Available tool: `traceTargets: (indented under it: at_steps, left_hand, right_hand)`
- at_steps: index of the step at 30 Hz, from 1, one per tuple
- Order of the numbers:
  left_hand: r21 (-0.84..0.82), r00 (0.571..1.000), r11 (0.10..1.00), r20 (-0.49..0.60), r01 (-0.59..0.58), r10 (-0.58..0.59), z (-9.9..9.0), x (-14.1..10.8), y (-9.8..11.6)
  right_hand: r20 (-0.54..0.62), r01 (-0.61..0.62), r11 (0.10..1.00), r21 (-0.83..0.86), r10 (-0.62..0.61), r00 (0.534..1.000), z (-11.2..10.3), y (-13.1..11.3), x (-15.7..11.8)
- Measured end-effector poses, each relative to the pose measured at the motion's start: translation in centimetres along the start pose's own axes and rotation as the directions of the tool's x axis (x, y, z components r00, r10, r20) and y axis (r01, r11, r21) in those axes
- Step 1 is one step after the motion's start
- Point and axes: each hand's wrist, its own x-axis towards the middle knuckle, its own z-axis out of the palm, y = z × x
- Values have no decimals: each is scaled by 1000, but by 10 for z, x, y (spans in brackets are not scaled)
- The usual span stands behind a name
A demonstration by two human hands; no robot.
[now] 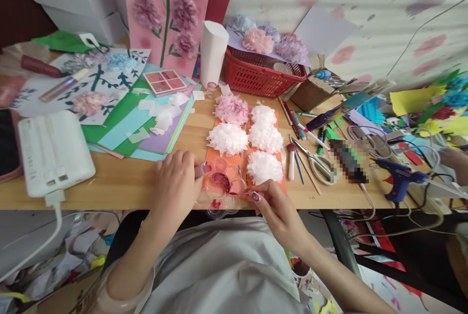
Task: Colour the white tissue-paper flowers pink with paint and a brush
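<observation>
A clear paint palette (219, 185) with round wells lies at the desk's front edge, red paint in its middle and in a front well. My left hand (177, 177) is closed at its left side, with a long-nailed fingertip at the rim; some of its fingers are hidden. Over the right side of the palette, my right hand (276, 209) pinches a thin red-tipped stick, perhaps a brush (237, 193), pointing toward the paint. Behind, on an orange sheet (212, 155), sit several ruffled white paper flowers (265, 167) and one pink paper flower (231, 109).
Coloured paper sheets (120, 133) and a white power bank (54, 153) occupy the left. A red basket (263, 77) and a white cylinder (214, 53) stand behind. Scissors (318, 160), a makeup brush (291, 163) and a blue glue gun (398, 180) lie right. Another person's hand (455, 163) shows far right.
</observation>
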Motion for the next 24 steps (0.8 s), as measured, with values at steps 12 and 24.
traceTargets:
  at_steps: [12,24]
  left_hand:
    - [-393,993,918,-71,60,-95,-3,2,-16]
    - [-521,984,848,-75,100,-162,3,1,-22]
  right_hand:
    - [110,24,991,-134,-10,994,17,-16,7]
    - [38,85,944,-319,-76,996,31,-19,11]
